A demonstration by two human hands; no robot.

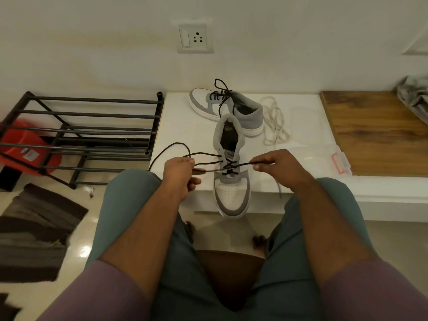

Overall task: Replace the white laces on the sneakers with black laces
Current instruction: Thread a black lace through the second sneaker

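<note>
A grey-and-white sneaker (232,177) stands on the white bench (185,126), toe toward the person, midway between both hands, left hand (180,174) and right hand (278,167) each pinching one end of its black lace (208,155) pulled sideways across the shoe's long axis.

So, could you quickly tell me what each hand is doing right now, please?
Left hand: pinches one end of the black lace.
Right hand: pinches the other end of the black lace.

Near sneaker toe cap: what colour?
White perforated panel on the near sneaker, edged by a grey band at the tip; seen best in the head view.
</note>
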